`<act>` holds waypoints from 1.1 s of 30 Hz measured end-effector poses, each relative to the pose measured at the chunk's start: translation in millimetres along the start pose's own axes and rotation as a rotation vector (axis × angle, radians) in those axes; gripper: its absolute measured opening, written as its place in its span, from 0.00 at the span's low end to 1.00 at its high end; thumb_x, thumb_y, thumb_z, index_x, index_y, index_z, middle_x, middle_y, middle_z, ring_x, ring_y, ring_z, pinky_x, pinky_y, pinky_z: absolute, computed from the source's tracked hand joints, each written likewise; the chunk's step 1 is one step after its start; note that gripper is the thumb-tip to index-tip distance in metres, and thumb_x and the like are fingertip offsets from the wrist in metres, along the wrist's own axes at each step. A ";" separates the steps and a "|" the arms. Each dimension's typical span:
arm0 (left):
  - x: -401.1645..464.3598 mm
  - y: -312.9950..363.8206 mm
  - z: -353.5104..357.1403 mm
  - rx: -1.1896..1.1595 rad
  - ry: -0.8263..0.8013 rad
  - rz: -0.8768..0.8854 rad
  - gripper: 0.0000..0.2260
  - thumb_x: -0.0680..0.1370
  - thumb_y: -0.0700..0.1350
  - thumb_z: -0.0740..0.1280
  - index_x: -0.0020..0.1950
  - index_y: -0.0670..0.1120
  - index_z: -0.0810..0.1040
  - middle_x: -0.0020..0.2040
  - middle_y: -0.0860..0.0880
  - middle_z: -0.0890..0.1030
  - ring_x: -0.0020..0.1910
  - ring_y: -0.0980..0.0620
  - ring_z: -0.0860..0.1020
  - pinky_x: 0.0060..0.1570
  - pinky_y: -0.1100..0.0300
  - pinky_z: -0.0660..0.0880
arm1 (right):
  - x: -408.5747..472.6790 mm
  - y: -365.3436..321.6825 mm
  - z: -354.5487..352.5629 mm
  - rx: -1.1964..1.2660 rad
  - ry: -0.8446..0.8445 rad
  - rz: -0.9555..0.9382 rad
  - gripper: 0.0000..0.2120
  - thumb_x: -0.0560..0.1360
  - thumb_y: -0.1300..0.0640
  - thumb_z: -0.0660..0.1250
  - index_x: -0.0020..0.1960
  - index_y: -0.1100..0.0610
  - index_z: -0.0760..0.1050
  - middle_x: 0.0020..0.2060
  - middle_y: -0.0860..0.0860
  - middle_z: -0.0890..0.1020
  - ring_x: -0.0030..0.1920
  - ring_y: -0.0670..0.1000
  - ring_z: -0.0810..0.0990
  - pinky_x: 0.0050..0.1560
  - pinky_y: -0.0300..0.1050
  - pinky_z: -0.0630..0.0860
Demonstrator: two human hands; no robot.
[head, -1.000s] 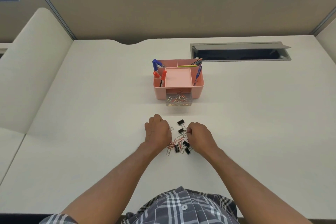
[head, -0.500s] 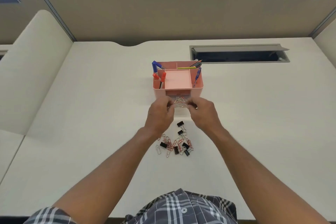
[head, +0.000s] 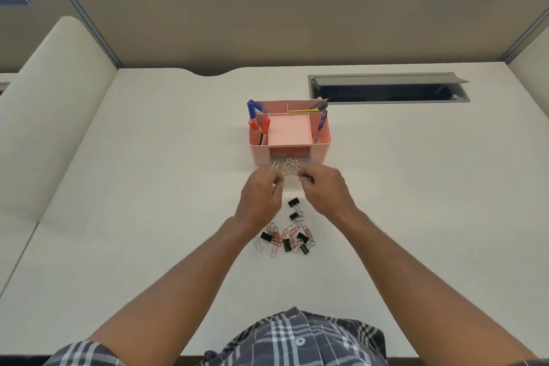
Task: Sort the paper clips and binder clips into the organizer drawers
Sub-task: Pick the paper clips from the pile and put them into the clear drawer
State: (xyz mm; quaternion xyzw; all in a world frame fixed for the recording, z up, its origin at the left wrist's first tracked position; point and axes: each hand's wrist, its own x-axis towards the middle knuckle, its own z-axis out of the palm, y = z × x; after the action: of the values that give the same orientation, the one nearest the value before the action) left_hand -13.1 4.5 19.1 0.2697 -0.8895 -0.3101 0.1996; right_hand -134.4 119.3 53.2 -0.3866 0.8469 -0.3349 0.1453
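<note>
Clear drawer (head: 287, 168) sticks out of the front of the pink desk organizer (head: 322, 148), already carrying a layer of paper clips (head: 289, 163). Both hands hover at its front edge: left hand (head: 261, 196) at the left corner, right hand (head: 325, 190) at the right corner, fingers curled in toward the rim. Looks like a drop-off of paper clips into the drawer, but each grip is too small and blurred to read; I cannot tell whether either one pinches a clip, touches the drawer wall, or is closed on nothing. To do it well: get the fingertips fully over the drawer opening before letting go, release low so the clips don't bounce off the clear rim, and don't nudge the drawer back in. Just behind the hands on the tabletop (head: 148, 217) sits the unsorted pile: red and silver loose paper clips (head: 277, 239) tangled with black binder clips (head: 294, 203), two binder clips lying a little nearer the organizer than the rest. Those binder clips likely belong in a separate drawer, so keep them out of this one. Organizer's upper compartments hold markers (head: 252, 107) on the left and pencils (head: 319, 105) plus a blue pen at the right. An open cable hatch (head: 386, 92) lies further back.
</note>
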 end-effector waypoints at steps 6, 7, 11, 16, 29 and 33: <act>-41.9 -12.5 25.1 0.132 -0.258 0.133 0.12 0.75 0.37 0.68 0.55 0.49 0.84 0.43 0.47 0.75 0.43 0.46 0.73 0.40 0.54 0.72 | -38.5 29.2 27.7 -0.264 -0.264 0.150 0.12 0.76 0.61 0.61 0.50 0.53 0.83 0.46 0.52 0.84 0.48 0.54 0.80 0.44 0.44 0.74; -43.6 -13.8 27.3 0.156 -0.273 0.149 0.13 0.74 0.37 0.68 0.54 0.51 0.84 0.42 0.48 0.75 0.41 0.46 0.73 0.38 0.54 0.71 | -42.9 32.0 32.2 -0.269 -0.296 0.157 0.13 0.76 0.61 0.61 0.53 0.52 0.83 0.48 0.53 0.82 0.49 0.55 0.80 0.45 0.45 0.74; -43.0 -16.9 27.1 0.191 -0.246 0.128 0.13 0.73 0.39 0.68 0.54 0.50 0.85 0.40 0.47 0.75 0.39 0.44 0.73 0.37 0.50 0.73 | -52.0 40.5 40.9 -0.284 -0.295 0.132 0.15 0.79 0.60 0.60 0.60 0.52 0.80 0.52 0.54 0.79 0.53 0.57 0.79 0.51 0.47 0.75; -39.9 -23.0 21.1 0.222 -0.248 0.063 0.14 0.73 0.38 0.67 0.57 0.46 0.83 0.45 0.46 0.78 0.45 0.42 0.76 0.45 0.49 0.74 | -51.8 48.2 42.3 -0.307 -0.278 0.110 0.15 0.79 0.61 0.59 0.60 0.53 0.80 0.52 0.54 0.77 0.54 0.57 0.77 0.50 0.46 0.72; -61.1 -15.5 22.2 0.408 -0.406 -0.003 0.09 0.78 0.50 0.64 0.55 0.51 0.79 0.54 0.51 0.76 0.57 0.47 0.72 0.52 0.53 0.65 | -56.7 46.2 49.7 -0.266 -0.261 0.065 0.10 0.77 0.54 0.65 0.56 0.56 0.78 0.51 0.53 0.76 0.51 0.55 0.76 0.49 0.48 0.75; -61.3 -15.7 25.7 0.423 -0.368 0.002 0.07 0.78 0.48 0.63 0.51 0.51 0.79 0.50 0.51 0.76 0.53 0.47 0.73 0.47 0.54 0.64 | -55.6 43.7 53.0 -0.259 -0.281 0.047 0.09 0.76 0.55 0.66 0.55 0.56 0.78 0.50 0.53 0.76 0.52 0.55 0.75 0.49 0.49 0.75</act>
State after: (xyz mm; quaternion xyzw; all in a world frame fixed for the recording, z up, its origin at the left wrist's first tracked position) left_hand 26.5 42.5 -21.5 0.2436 -0.9560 -0.1612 -0.0254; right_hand -95.4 157.8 -16.1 -0.4251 0.8631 -0.1625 0.2188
